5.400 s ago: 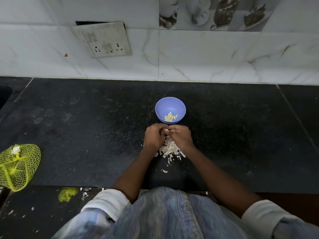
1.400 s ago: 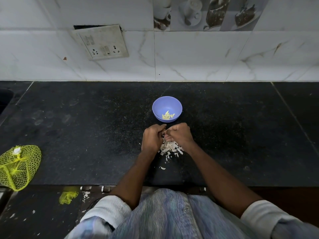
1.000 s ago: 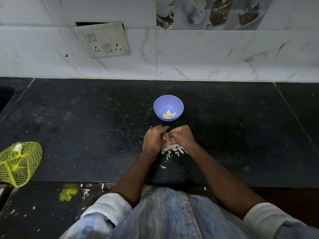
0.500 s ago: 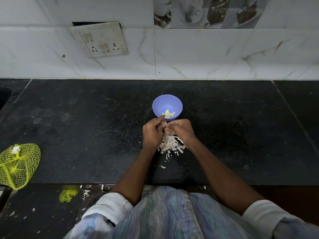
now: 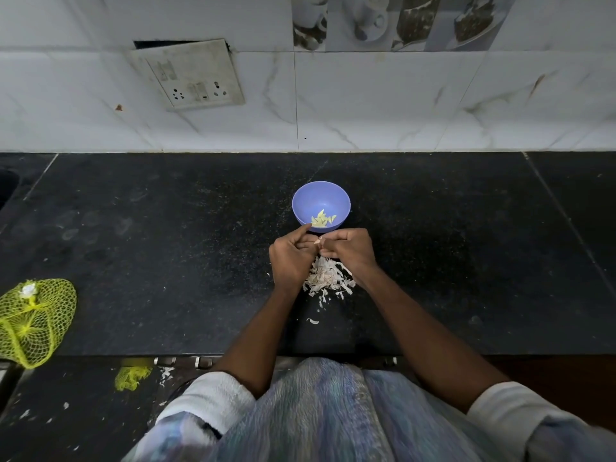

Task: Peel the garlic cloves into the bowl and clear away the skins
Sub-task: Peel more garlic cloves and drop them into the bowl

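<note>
A blue bowl (image 5: 321, 198) stands on the black counter and holds several peeled garlic cloves (image 5: 322, 220). Just in front of it my left hand (image 5: 290, 260) and my right hand (image 5: 349, 250) meet, fingers curled, pinching a small garlic clove (image 5: 318, 242) between them. The left index finger points up toward the bowl's rim. Below the hands lies a pile of papery garlic skins (image 5: 327, 278), with a stray flake (image 5: 313, 321) nearer the counter's front edge.
A yellow mesh bag (image 5: 31, 320) lies at the counter's left front corner. A scrap of yellow mesh (image 5: 131, 377) and white flakes lie on the lower ledge. A tiled wall with a socket plate (image 5: 191, 75) backs the counter. A dark sink edge (image 5: 5, 191) shows far left.
Both hands have lifted off the skin pile and moved a little toward the bowl, so more of the pile shows. The left index finger now sticks out.
</note>
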